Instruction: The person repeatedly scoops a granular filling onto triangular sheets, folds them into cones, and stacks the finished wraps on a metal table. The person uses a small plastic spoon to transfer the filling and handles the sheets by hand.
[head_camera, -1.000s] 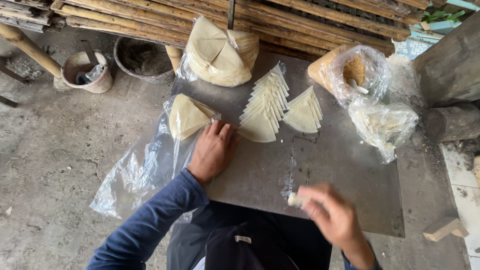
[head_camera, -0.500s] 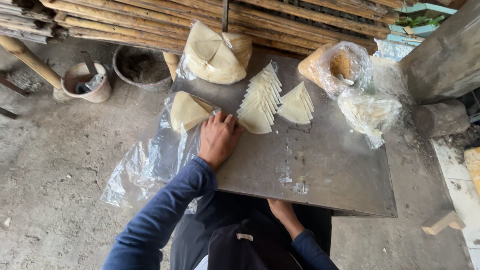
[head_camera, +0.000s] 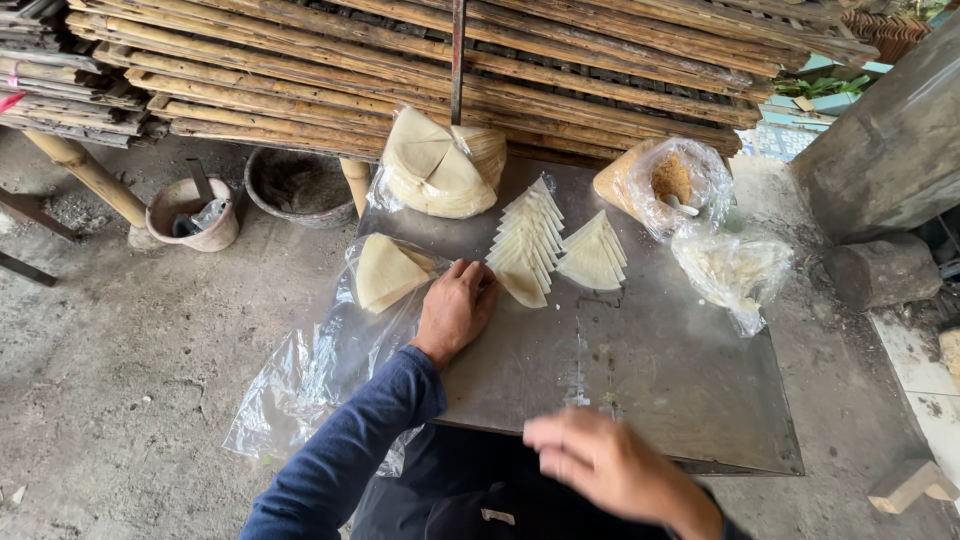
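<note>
My left hand (head_camera: 457, 308) lies flat on the grey metal tabletop (head_camera: 650, 380), fingers apart, touching the lower end of a fanned row of pale triangular wrapper pieces (head_camera: 528, 240). A stack of uncut wrappers (head_camera: 386, 272) sits on clear plastic just left of that hand. A second, smaller fan of triangles (head_camera: 593, 254) lies to the right. My right hand (head_camera: 605, 465) hovers blurred over the table's near edge, fingers loosely curled; nothing shows in it.
A bagged pile of round wrappers (head_camera: 437, 165) stands at the table's back. Bags of filling (head_camera: 668, 180) and scraps (head_camera: 733, 270) sit at back right. Stacked bamboo trays (head_camera: 400, 60) fill the background. A bowl (head_camera: 190, 212) and a log (head_camera: 885, 270) rest on the floor.
My right hand, which dropped below the table edge half a second ago, has come back up over the near edge. My left hand has stayed pressed beside the fanned triangles.
</note>
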